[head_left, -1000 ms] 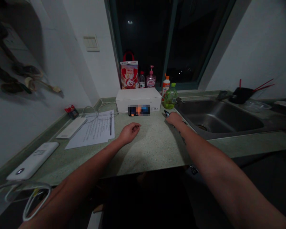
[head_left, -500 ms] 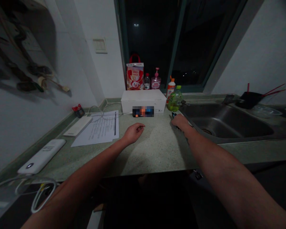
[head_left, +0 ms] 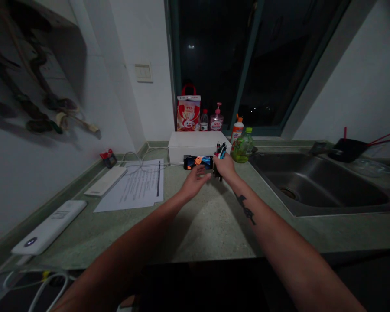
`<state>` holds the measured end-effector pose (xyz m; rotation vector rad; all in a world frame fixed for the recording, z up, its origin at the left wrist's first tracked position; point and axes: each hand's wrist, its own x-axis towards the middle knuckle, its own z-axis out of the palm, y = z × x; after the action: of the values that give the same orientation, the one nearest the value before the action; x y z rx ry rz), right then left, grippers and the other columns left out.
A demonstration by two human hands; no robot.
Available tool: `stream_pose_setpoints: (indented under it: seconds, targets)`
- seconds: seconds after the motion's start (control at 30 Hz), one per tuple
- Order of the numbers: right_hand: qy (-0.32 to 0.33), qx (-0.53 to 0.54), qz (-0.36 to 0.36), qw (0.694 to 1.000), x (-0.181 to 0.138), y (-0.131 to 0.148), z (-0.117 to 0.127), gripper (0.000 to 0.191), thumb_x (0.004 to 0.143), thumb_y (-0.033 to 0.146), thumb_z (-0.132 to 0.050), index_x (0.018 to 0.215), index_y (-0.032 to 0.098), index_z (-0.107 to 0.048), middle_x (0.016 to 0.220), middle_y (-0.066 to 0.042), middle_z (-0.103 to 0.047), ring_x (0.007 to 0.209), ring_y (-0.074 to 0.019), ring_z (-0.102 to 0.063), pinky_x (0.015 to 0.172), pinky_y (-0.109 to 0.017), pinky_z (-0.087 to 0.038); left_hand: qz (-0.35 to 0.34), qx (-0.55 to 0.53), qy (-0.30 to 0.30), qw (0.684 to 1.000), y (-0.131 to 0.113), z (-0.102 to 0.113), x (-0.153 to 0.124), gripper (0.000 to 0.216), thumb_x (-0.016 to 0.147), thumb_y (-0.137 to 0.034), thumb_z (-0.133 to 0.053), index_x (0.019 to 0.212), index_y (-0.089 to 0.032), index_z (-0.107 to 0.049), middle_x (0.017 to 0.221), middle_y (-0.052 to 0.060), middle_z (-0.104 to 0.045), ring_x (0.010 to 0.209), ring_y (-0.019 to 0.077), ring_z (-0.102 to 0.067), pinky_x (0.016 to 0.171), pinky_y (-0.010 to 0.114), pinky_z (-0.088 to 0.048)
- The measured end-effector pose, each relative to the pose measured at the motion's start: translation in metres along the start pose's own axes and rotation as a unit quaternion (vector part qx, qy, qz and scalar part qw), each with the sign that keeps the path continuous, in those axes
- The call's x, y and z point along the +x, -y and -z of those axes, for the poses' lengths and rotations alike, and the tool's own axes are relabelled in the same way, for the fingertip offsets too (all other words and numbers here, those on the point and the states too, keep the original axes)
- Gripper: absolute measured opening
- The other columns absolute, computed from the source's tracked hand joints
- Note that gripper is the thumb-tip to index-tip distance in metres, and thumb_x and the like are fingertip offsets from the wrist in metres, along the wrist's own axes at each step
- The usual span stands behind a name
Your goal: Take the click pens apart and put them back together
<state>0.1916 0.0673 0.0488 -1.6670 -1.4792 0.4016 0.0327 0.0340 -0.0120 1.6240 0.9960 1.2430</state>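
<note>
A bundle of several pens (head_left: 220,149) stands roughly upright in my right hand (head_left: 225,167), its fingers closed around them. Their tops show above the hand and their lower ends below it. To the left, my left hand (head_left: 195,180) is apart from the pens, fingers spread and nothing in it. Just behind the hands, a phone (head_left: 190,162) with a lit screen leans against a white box (head_left: 198,139). My left fingertips cover part of the phone's lower edge.
Printed sheets (head_left: 143,186), a white flat box (head_left: 106,181) and a white power bank (head_left: 50,227) lie on the left. A green bottle (head_left: 243,149) stands right of the white box. The steel sink (head_left: 307,177) takes up the right side of the counter (head_left: 208,234).
My right hand has lifted the pens from beside the sink and brought them left, close to the phone. My left hand has moved a little right and opened its fingers.
</note>
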Motion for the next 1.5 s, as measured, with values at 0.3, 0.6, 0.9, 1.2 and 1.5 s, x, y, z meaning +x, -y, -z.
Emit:
stream_pose_setpoints:
  seconds: [0.3, 0.6, 0.9, 1.2, 1.5]
  targets:
    - [0.001, 0.415, -0.082, 0.906, -0.037, -0.003, -0.05, 0.045, 0.068, 0.051, -0.072, 0.101, 0.02, -0.067, 0.066, 0.004, -0.065, 0.06, -0.019, -0.063, 0.061, -0.031, -0.053, -0.006, -0.158, 0.065, 0.985, 0.006, -0.01, -0.002, 0.083, 0.079, -0.052, -0.084, 0.148, -0.017, -0.053, 0.154, 0.018, -0.058, 0.146, 0.0375, -0.052, 0.125, 0.051, -0.04]
    - [-0.073, 0.369, -0.081, 0.923, -0.052, -0.01, -0.047, 0.038, 0.072, 0.055, -0.074, 0.09, 0.021, -0.069, 0.077, -0.003, -0.072, 0.07, -0.0216, -0.067, 0.07, -0.036, -0.055, -0.034, -0.174, 0.063, 0.982, 0.013, -0.013, -0.021, 0.071, 0.087, -0.047, -0.077, 0.15, -0.022, -0.055, 0.156, 0.015, -0.058, 0.148, 0.0381, -0.052, 0.125, 0.056, -0.042]
    - [-0.041, 0.389, -0.045, 0.919, -0.076, -0.006, -0.064, 0.03, 0.077, 0.05, -0.076, 0.094, 0.028, -0.065, 0.077, -0.001, -0.069, 0.066, -0.0217, -0.064, 0.066, -0.036, -0.057, -0.039, -0.117, -0.009, 0.992, -0.002, -0.007, -0.035, 0.061, 0.089, -0.041, -0.072, 0.148, -0.029, -0.058, 0.155, 0.01, -0.06, 0.145, 0.0342, -0.055, 0.124, 0.056, -0.043]
    - [-0.016, 0.414, -0.033, 0.91, -0.093, -0.011, -0.067, 0.047, 0.079, 0.045, -0.083, 0.12, 0.029, -0.066, 0.094, -0.003, -0.074, 0.079, -0.0223, -0.07, 0.073, -0.036, -0.06, -0.013, -0.085, -0.028, 0.996, -0.016, -0.008, -0.044, 0.069, 0.085, -0.037, -0.075, 0.148, -0.024, -0.052, 0.148, 0.016, -0.063, 0.137, 0.0354, -0.061, 0.118, 0.053, -0.05]
    - [-0.005, 0.404, -0.041, 0.914, -0.107, -0.004, -0.066, 0.05, 0.076, 0.041, -0.084, 0.121, 0.028, -0.066, 0.099, -0.004, -0.076, 0.085, -0.0237, -0.073, 0.078, -0.038, -0.062, 0.012, -0.024, -0.077, 0.997, -0.011, -0.008, -0.05, 0.079, 0.081, -0.037, -0.075, 0.151, -0.022, -0.043, 0.153, 0.019, -0.056, 0.143, 0.0385, -0.055, 0.12, 0.059, -0.045]
